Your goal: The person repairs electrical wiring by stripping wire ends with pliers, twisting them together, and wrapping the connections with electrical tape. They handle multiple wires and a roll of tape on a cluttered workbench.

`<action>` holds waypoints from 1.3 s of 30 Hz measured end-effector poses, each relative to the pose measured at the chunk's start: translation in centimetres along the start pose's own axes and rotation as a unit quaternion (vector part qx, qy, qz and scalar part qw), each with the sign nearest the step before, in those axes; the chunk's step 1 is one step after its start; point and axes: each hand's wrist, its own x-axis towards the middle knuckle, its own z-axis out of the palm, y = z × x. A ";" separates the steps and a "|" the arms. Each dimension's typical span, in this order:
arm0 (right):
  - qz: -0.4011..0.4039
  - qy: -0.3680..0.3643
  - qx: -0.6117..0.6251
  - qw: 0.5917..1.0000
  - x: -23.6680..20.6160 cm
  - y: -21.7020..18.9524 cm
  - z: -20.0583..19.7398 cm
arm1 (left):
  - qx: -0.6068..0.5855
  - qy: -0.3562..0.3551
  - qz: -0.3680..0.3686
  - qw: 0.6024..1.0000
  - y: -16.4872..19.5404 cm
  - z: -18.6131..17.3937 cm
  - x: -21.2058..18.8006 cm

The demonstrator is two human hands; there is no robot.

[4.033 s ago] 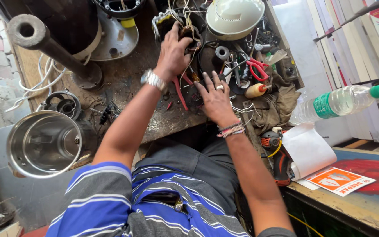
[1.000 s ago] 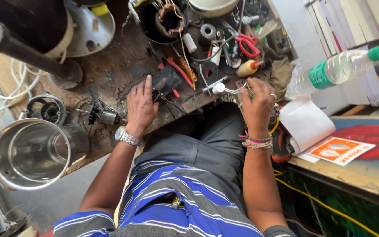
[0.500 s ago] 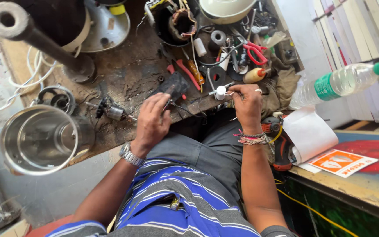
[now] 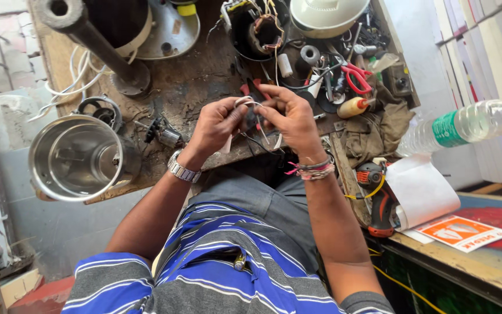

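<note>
Head view: the left hand (image 4: pixel 213 125) and right hand (image 4: pixel 290 116) are raised together just above the near edge of the bench (image 4: pixel 193 87), fingertips meeting. Each grip is narrow, pinched on the same thin white wire (image 4: pixel 250 103), which arcs between the two hands; a pale strip hangs below them, and what it joins to cannot be told. The wire is held clear of the bench surface, not resting on it. Directly behind the hands lie red-handled pliers (image 4: pixel 250 88) on the worn top. Farther back stands an opened motor housing (image 4: pixel 258 28) with its copper windings exposed, beside a white domed cover (image 4: pixel 326 14), red-handled scissors (image 4: pixel 357 78) and a small spool (image 4: pixel 310 55). To the left, a steel mixer jar (image 4: pixel 76 157) lies at the bench edge, near a small loose motor part (image 4: pixel 164 135). To the right, a cordless drill (image 4: pixel 376 197) and a plastic water bottle (image 4: pixel 466 125). Judgement: work stands mid-course, wire being handled, motor housing not closed, cover not fitted.
</note>
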 end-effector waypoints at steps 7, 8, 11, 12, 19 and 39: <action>0.058 0.037 0.029 0.997 -1.0 3.0 -3.9 | -0.132 0.077 -0.023 0.988 0.3 -0.4 0.2; 0.047 0.041 0.028 0.998 -1.3 2.9 -4.5 | -0.144 0.094 -0.025 0.985 0.6 -0.1 0.3; 0.023 0.065 -0.051 0.996 -2.2 2.2 -6.0 | -0.171 0.152 -0.014 0.973 1.4 0.9 1.0; 0.018 0.068 -0.113 0.991 -2.6 1.8 -6.6 | -0.175 0.161 0.000 0.971 1.5 1.2 1.1; -0.065 0.079 -0.401 0.910 -4.6 -0.6 -9.4 | -0.257 0.231 0.028 0.938 1.8 0.6 0.2; -0.052 0.187 -0.366 0.910 -6.7 1.1 -7.6 | -0.352 0.216 0.076 0.908 2.9 -4.1 -0.8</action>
